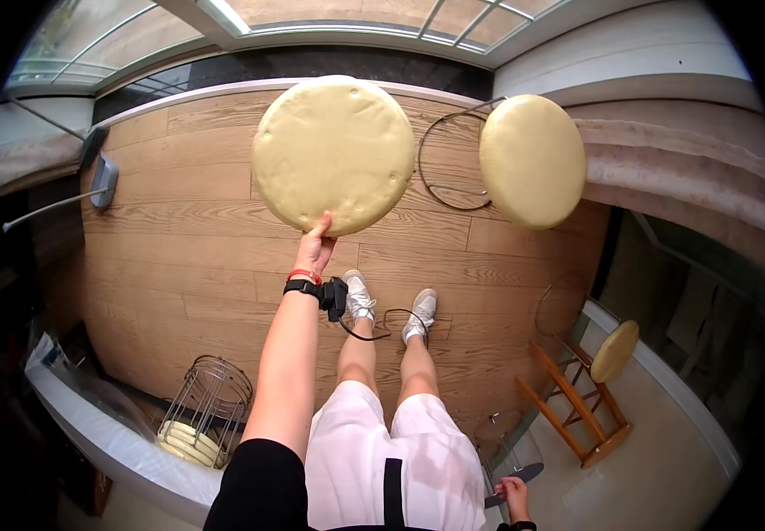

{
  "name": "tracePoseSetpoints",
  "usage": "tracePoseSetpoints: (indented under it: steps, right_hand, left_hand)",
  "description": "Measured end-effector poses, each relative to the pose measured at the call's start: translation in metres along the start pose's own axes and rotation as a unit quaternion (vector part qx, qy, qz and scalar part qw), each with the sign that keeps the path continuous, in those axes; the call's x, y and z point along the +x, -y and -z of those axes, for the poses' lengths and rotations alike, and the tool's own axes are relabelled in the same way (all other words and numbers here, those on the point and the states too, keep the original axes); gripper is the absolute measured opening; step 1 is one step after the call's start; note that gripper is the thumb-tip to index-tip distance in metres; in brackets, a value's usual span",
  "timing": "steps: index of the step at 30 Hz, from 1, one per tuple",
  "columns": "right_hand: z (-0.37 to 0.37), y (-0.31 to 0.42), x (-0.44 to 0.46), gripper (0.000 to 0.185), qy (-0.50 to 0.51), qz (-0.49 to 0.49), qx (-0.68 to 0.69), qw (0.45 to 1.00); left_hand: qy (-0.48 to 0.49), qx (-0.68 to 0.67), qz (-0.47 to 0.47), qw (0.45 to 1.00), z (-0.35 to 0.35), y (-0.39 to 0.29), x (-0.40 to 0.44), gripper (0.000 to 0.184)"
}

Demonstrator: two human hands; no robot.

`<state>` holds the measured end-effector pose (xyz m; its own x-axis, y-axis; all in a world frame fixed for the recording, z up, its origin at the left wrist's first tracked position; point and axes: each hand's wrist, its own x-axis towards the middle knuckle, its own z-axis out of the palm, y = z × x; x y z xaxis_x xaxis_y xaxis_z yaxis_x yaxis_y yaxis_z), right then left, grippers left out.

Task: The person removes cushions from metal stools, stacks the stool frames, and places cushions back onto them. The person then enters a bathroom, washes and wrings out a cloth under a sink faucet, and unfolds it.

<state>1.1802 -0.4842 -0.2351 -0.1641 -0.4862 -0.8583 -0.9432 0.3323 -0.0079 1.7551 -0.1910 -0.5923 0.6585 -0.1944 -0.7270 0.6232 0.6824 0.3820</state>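
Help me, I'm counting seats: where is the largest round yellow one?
In the head view, the largest yellow seat is at upper centre, left of another round seat, its near edge in the left hand.

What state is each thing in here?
Left hand: gripping the nearest stool seat's edge
Nearest stool seat: held, round face up
Second stool seat: not held
Stools by the plastic sheet: stacked
Wooden stool: not held; upright or tipped, unclear
Shoes: worn
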Motion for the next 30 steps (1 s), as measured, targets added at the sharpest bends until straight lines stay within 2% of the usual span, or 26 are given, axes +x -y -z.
tracePoseSetpoints:
  steps: [2, 4, 5, 6, 7, 8, 9, 10, 11, 13, 15, 16, 17, 18, 19, 20, 21, 23, 26, 30]
  right_hand:
    - [-0.024, 0.014, -0.002, 0.013, 0.005, 0.001, 0.006, 1.0]
    - [-0.049, 0.03, 0.004, 0.01, -0.007, 0.069, -0.013, 0.998]
    - [-0.064, 0.043, 0.011, 0.01, -0.032, 0.131, -0.042, 0.99]
    - [-0.081, 0.069, 0.014, 0.012, -0.056, 0.193, -0.071, 0.977]
    - [-0.098, 0.099, 0.019, 0.014, -0.092, 0.222, -0.083, 0.967]
    - [-0.112, 0.133, 0.031, 0.016, -0.122, 0.283, -0.111, 0.945]
    - [-0.127, 0.189, 0.03, 0.021, -0.138, 0.327, -0.156, 0.922]
    - [-0.137, 0.233, 0.043, 0.025, -0.157, 0.413, -0.185, 0.878]
    - [-0.147, 0.273, 0.059, 0.03, -0.171, 0.451, -0.175, 0.858]
    - [-0.162, 0.355, 0.093, 0.042, -0.223, 0.486, -0.208, 0.819]
    - [-0.171, 0.442, 0.125, 0.051, -0.293, 0.535, -0.213, 0.763]
    - [-0.174, 0.482, 0.149, 0.053, -0.331, 0.555, -0.199, 0.737]
    - [-0.178, 0.521, 0.171, 0.057, -0.366, 0.56, -0.192, 0.718]
    - [-0.181, 0.559, 0.19, 0.06, -0.388, 0.559, -0.189, 0.708]
    - [-0.188, 0.589, 0.216, 0.066, -0.409, 0.545, -0.204, 0.703]
    - [-0.198, 0.612, 0.241, 0.07, -0.404, 0.532, -0.226, 0.709]
    - [-0.203, 0.614, 0.255, 0.07, -0.396, 0.528, -0.244, 0.71]
    - [-0.216, 0.618, 0.271, 0.073, -0.463, 0.542, -0.202, 0.672]
    - [-0.216, 0.619, 0.271, 0.073, -0.403, 0.546, -0.202, 0.706]
    - [-0.213, 0.626, 0.269, 0.073, -0.402, 0.547, -0.2, 0.707]
  left_hand:
    - [-0.021, 0.012, 0.023, 0.999, 0.005, 0.006, 0.002, 0.045]
    - [-0.027, 0.033, 0.024, 0.999, -0.005, 0.003, -0.004, 0.047]
    - [-0.097, 0.195, 0.027, 0.976, -0.021, -0.004, -0.013, 0.053]
    - [-0.163, 0.352, 0.028, 0.921, -0.032, -0.009, -0.019, 0.063]
    - [-0.163, 0.359, 0.031, 0.919, -0.035, -0.008, -0.021, 0.063]
    - [-0.3, 0.501, -0.084, 0.808, -0.041, -0.008, -0.022, 0.073]
    - [-0.414, 0.61, -0.198, 0.646, -0.048, -0.009, -0.021, 0.082]
    - [-0.397, 0.597, -0.256, 0.648, -0.056, -0.014, -0.017, 0.085]
    - [-0.379, 0.581, -0.31, 0.65, -0.068, -0.021, -0.015, 0.087]
    - [-0.339, 0.672, -0.368, 0.546, -0.102, -0.039, -0.005, 0.086]
    - [-0.338, 0.72, -0.373, 0.478, -0.11, -0.055, 0.029, 0.084]
    - [-0.338, 0.723, -0.364, 0.48, -0.112, -0.058, 0.047, 0.084]
    - [-0.39, 0.725, -0.344, 0.451, -0.113, -0.06, 0.066, 0.082]
    - [-0.442, 0.725, -0.321, 0.419, -0.112, -0.059, 0.078, 0.081]
    - [-0.446, 0.729, -0.307, 0.419, -0.106, -0.06, 0.082, 0.081]
    - [-0.455, 0.713, -0.339, 0.411, -0.1, -0.06, 0.083, 0.08]
    - [-0.463, 0.699, -0.367, 0.403, -0.098, -0.055, 0.087, 0.078]
    - [-0.464, 0.696, -0.369, 0.405, -0.105, -0.052, 0.088, 0.077]
    - [-0.454, 0.71, -0.369, 0.393, -0.098, -0.047, 0.085, 0.074]
    - [-0.446, 0.708, -0.381, 0.394, -0.103, -0.049, 0.089, 0.071]
